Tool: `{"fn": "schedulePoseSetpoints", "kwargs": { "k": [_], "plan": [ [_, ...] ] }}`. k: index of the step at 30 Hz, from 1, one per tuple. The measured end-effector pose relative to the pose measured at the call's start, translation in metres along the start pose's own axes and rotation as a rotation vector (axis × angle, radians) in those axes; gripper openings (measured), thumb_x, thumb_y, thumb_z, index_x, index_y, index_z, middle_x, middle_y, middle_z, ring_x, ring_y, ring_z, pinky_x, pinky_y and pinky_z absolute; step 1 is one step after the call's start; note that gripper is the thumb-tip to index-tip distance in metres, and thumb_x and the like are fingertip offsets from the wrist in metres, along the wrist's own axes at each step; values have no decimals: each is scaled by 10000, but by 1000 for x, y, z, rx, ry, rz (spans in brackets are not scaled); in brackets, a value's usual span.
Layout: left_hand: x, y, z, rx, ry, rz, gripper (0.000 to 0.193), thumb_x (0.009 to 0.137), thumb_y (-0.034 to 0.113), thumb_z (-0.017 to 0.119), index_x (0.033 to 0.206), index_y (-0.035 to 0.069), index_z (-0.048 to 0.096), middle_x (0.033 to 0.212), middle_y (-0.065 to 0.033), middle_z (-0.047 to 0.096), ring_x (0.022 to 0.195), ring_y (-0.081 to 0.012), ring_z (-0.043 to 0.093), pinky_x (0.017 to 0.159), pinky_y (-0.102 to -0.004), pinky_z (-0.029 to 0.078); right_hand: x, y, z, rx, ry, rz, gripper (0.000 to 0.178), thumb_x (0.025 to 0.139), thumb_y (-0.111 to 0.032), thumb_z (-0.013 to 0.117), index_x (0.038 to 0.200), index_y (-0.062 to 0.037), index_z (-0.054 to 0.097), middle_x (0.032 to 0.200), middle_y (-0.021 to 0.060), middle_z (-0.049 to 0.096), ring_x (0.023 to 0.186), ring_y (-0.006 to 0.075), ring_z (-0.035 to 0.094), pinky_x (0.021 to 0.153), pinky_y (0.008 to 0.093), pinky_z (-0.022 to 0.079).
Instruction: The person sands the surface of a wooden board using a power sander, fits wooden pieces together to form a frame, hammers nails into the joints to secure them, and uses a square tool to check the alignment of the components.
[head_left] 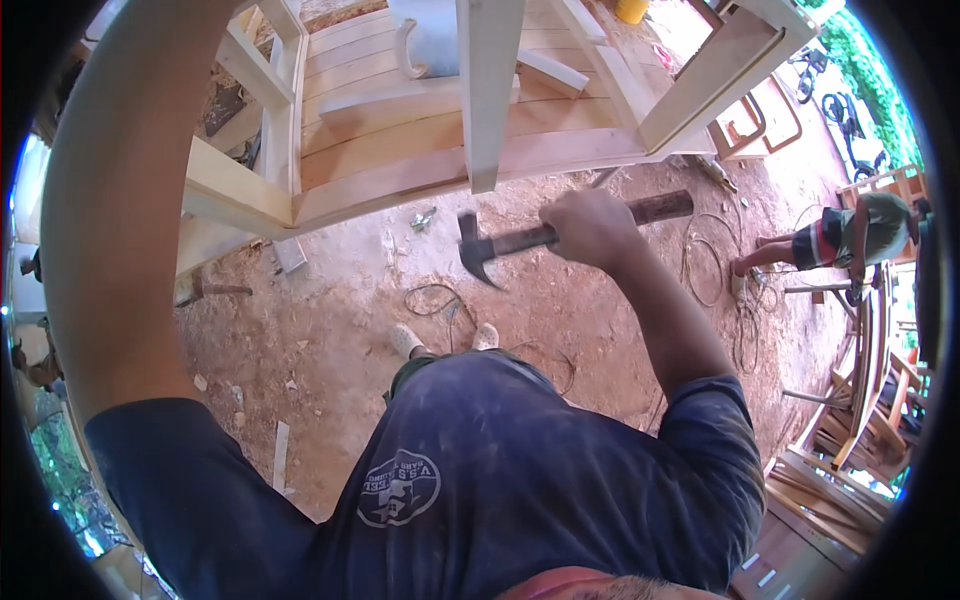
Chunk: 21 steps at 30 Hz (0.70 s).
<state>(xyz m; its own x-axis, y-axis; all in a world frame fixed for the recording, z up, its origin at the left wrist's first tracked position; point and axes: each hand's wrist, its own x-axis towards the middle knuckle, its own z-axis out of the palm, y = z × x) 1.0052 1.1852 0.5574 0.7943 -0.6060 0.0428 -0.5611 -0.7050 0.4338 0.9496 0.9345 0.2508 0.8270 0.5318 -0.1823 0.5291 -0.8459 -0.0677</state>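
Note:
My right hand (592, 230) is wrapped round the wooden handle of a claw hammer (520, 240). The hammer head points left and hangs just below a pale wooden post (487, 100), apart from it. That post belongs to a wooden frame (400, 197) with a slatted board surface, which stands in front of me. My left forearm (130, 200) reaches up along the left side, past the frame. Its hand lies beyond the top edge of the picture, so its grip is hidden.
Loose wood strips (400, 100) and a pale blue-white object (430, 35) lie on the slats. Cords (710, 260) and scraps litter the dirt floor. Another person (860, 235) bends over at the right, near stacked timber (825, 490). A yellow container (631, 10) stands at the far right.

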Motion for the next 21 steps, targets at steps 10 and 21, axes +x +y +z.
{"fn": "schedulePoseSetpoints", "kwargs": {
  "k": [10, 21],
  "plan": [
    [26, -24, 0, 40, 27, -15, 848, 677, 363, 926, 1318, -81, 592, 1176, -187, 700, 1107, -278, 664, 1004, -354, 495, -4, 20, 10, 113, 248, 36, 272, 802, -367, 800, 839, -119, 693, 814, 138, 713, 845, 360, 712, 759, 510, 547],
    [41, -48, -12, 17, 43, 59, 953, 914, 770, 583, 1360, -71, 602, 1310, -228, 655, 1235, -309, 613, 1080, -395, 439, -17, -31, -60, 849, 939, -316, 255, 877, -202, 775, 925, -25, 597, 746, 146, 654, 649, 310, 660, 610, 386, 498]
  ]
}}
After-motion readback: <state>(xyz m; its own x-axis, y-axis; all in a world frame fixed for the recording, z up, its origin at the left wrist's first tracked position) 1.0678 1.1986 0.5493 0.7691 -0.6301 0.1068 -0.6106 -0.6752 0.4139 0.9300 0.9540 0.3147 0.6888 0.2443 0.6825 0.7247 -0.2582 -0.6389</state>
